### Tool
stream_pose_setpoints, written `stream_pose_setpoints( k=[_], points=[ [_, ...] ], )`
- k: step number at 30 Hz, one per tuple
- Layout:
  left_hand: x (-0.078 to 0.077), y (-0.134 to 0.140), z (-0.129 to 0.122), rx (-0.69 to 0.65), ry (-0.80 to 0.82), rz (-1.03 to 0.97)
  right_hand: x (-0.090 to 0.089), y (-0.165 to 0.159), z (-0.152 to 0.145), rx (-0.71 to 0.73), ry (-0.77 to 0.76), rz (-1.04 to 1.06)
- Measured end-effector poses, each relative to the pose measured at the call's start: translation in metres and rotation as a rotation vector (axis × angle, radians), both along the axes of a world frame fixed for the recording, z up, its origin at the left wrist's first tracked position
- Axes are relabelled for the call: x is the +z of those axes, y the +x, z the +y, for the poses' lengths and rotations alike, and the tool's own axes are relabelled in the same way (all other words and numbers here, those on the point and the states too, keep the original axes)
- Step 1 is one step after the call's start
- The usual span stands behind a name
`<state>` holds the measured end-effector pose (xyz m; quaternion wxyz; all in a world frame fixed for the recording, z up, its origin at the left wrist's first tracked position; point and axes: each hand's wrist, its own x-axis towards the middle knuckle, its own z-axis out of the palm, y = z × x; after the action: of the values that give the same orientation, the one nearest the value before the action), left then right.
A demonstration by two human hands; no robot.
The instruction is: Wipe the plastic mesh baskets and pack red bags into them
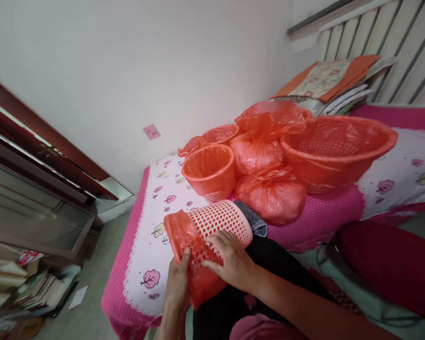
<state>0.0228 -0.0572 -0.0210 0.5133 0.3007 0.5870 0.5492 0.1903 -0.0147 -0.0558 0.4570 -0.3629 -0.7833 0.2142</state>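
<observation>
Both my hands clamped the lattice basket (212, 226) lying sideways at the bed (145, 255) edge: left hand (177, 283) fingers on its orange bag, probably; right hand (233, 264) fingers spread on mesh.

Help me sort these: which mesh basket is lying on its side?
The basket in the hands, held by the left hand and right hand. The small basket and large basket stand upright on the bed.
</observation>
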Motion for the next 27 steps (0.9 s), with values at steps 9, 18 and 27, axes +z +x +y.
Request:
stream_pose_setpoints(
  k=[9, 18, 27],
  points=[
    [-0.009, -0.006, -0.001, -0.005, 0.001, 0.012, -0.002, -0.007, 0.003, 0.016, -0.066, 0.002],
    [-0.013, -0.008, -0.005, -0.039, 0.018, -0.035, -0.007, 0.004, 0.004, 0.080, -0.251, 0.234],
    [-0.011, -0.007, -0.004, -0.036, 0.024, -0.103, -0.013, -0.003, 0.003, 0.110, -0.436, 0.219]
  ],
)
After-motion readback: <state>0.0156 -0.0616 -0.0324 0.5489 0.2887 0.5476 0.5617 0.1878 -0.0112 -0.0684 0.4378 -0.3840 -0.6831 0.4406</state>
